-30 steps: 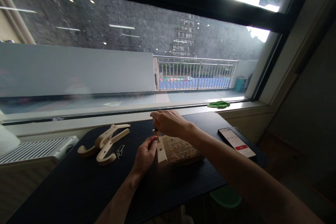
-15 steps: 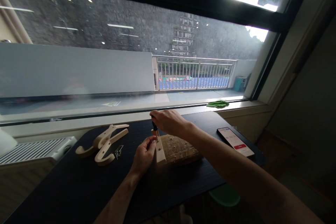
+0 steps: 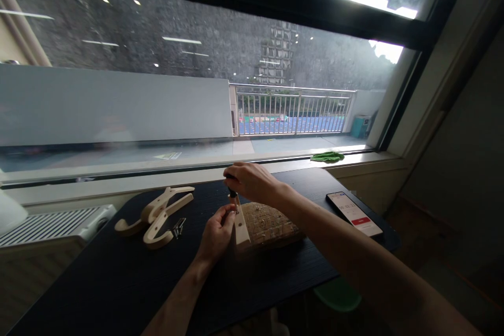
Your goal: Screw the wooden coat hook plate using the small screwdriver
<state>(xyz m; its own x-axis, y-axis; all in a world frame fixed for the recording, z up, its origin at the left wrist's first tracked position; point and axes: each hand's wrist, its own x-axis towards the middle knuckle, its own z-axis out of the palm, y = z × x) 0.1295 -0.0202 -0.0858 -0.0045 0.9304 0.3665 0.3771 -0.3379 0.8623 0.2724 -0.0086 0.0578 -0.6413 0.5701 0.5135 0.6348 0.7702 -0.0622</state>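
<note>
My right hand is closed round the dark handle of a screwdriver that stands upright over a pale wooden strip. My left hand pinches that strip at its left side and holds it on edge. The strip sits against a woven wooden panel lying flat on the black table. The screwdriver tip is hidden between my fingers and the strip.
Two curved wooden hooks lie at the table's left, with a few dark screws beside them. A phone with a lit screen rests at the right. A green cloth sits on the window sill, a radiator at far left.
Hardly anything differs: my right hand has shifted slightly on the screwdriver handle, and my left hand keeps its pinch on the strip.
</note>
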